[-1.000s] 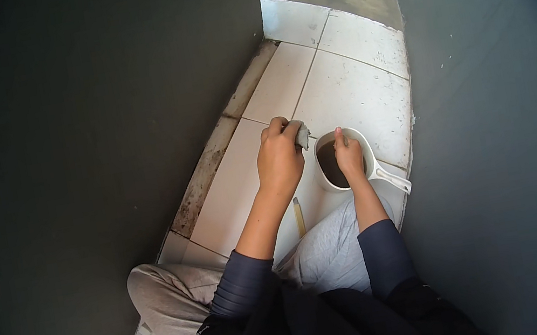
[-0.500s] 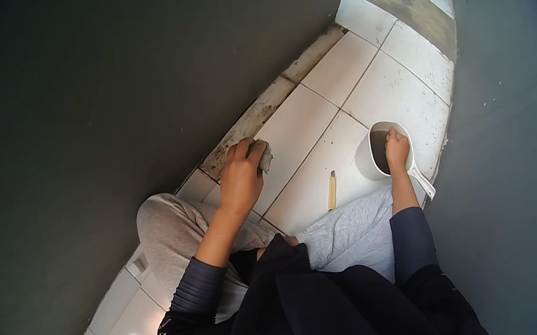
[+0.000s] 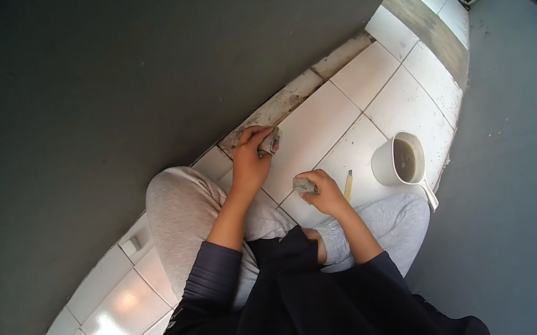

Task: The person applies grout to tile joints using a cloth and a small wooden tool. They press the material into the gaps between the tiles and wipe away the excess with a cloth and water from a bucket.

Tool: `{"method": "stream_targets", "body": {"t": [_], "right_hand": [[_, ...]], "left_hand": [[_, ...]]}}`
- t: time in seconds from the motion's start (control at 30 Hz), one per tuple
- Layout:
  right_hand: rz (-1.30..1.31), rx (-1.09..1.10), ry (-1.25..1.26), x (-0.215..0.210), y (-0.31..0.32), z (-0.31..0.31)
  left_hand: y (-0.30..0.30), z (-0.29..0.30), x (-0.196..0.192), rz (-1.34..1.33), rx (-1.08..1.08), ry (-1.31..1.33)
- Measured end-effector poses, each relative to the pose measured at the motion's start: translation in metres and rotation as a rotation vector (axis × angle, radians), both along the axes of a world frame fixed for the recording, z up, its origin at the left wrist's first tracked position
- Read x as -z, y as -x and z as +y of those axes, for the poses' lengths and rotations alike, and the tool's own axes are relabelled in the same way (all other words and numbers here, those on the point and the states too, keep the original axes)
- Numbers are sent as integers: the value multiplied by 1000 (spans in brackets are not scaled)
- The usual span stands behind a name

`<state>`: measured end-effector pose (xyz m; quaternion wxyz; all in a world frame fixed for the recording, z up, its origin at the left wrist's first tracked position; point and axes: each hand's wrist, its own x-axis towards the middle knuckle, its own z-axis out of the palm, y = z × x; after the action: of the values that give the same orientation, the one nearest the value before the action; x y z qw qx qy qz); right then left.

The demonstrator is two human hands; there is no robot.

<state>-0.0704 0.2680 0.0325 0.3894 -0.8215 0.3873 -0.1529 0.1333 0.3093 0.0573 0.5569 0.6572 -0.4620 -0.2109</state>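
My left hand [image 3: 254, 156] is closed round a grey, crumpled-looking lump [image 3: 269, 141], close to the rough strip at the foot of the dark wall. My right hand [image 3: 325, 193], its fingers curled, grips a smaller grey lump [image 3: 304, 185] over the white tiles between my knees. Whether the lumps are cloth or some paste cannot be made out. A white water dipper [image 3: 387, 163] with a handle stands to the right of my right hand, with murky grey-brown liquid [image 3: 406, 157] in it. Between that hand and the dipper lies a yellow utility knife [image 3: 348, 184].
A dark grey wall [image 3: 159, 65] rises on the left, and a lighter grey wall [image 3: 517, 126] closes the right side. A stained, unfinished strip [image 3: 295, 95] runs along the left wall's base. White floor tiles [image 3: 366, 73] lead to a brownish band [image 3: 426, 27] and metal stands farther off.
My right hand has come out of the dipper and moved left, now with a grey lump in it. My left hand keeps its lump near the wall. The view has shifted slightly.
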Motion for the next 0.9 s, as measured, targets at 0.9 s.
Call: {"method": "stream_targets", "body": {"t": [0.9], "right_hand": [[406,114,429,39,4,-73]], "left_hand": [[4,4,-4,71,91,31]]}}
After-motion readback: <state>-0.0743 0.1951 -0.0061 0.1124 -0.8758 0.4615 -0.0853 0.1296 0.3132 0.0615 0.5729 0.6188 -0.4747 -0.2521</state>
